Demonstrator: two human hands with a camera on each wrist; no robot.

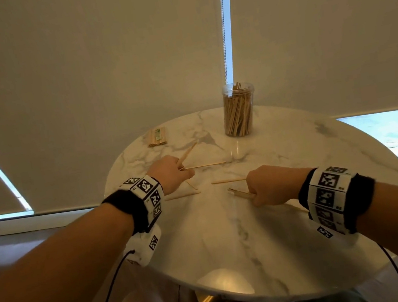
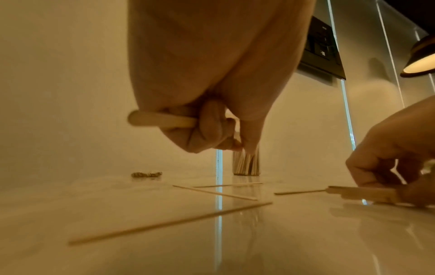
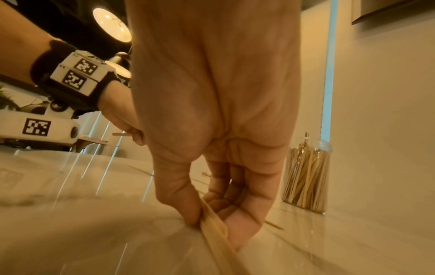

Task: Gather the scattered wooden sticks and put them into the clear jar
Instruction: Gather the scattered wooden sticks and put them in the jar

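1. Left hand (image 1: 170,172) is curled around a thin pale wooden stick (image 1: 187,153), lifted just off the desk; the stick's free end points toward the jar.
2. Right hand (image 1: 268,186) is low on the round white marble desk (image 1: 234,245), thumb and fingers pinching a small bundle of flat wooden sticks (image 1: 240,194); the bundle's long axis runs away from the jar, toward the near desk edge.
3. Loose sticks (image 1: 205,165) lie flat between the two hands, on the near side of the jar, pointing in mixed directions.
4. Tall clear plastic jar (image 1: 238,110), already mostly full of sticks, stands upright at the far desk edge, well apart from both hands.
5. The jar looks nearer the right hand, slightly to its far-left.
6. Wrapped stick pack (image 1: 157,137) lies left of the jar.
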